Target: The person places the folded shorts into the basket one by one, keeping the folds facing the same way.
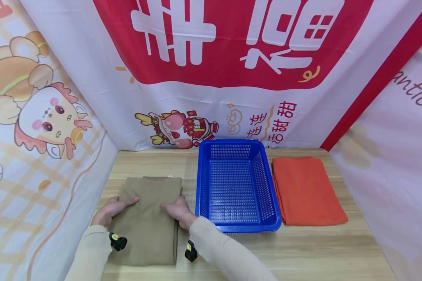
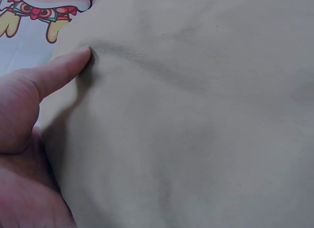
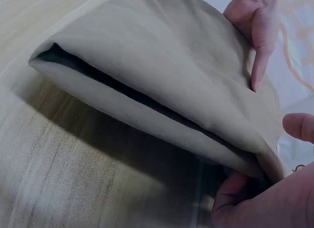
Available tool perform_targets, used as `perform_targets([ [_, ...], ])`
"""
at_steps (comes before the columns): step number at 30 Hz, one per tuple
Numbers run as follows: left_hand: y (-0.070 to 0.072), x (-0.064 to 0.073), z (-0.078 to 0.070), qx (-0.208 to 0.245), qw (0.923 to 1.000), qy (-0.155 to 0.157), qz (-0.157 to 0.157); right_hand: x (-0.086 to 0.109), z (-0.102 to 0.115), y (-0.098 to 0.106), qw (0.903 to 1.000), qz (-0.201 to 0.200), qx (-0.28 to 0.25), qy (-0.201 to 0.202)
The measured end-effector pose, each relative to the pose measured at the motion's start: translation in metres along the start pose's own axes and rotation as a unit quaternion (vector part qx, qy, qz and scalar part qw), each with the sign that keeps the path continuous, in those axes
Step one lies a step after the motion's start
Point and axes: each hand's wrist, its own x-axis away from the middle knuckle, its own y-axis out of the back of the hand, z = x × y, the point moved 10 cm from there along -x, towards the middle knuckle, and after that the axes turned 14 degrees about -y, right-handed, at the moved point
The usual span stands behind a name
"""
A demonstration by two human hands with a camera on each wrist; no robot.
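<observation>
A folded khaki cloth (image 1: 149,222) lies on the left of the table, held at both sides. My left hand (image 1: 110,208) grips its left edge, the thumb (image 2: 66,68) pressed on top and the other fingers hidden beneath. On the opposite edge, my right hand (image 1: 179,211) has curled fingers (image 3: 231,185) tucked under the layers and its thumb over the top. In the right wrist view, a shadow under the cloth (image 3: 162,56) shows that its near side is raised off the wood. A dark gap runs between the folded layers.
Right of the khaki cloth stands a blue plastic basket (image 1: 274,216) with perforated walls and nothing inside. Beyond it lies a folded orange cloth (image 1: 307,191). Printed fabric walls (image 1: 176,93) enclose the wooden table (image 1: 302,249) at the back and sides.
</observation>
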Motion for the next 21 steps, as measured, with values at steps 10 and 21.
perform_targets([
  [10,-0.011,0.005,-0.011,0.06,0.9971,-0.033,0.033,-0.006,-0.004,0.001,0.9983,0.014,-0.054,-0.018],
  [21,-0.002,0.007,-0.027,0.068,0.9966,-0.037,0.03,0.004,0.01,0.0,0.997,0.041,-0.065,0.009],
])
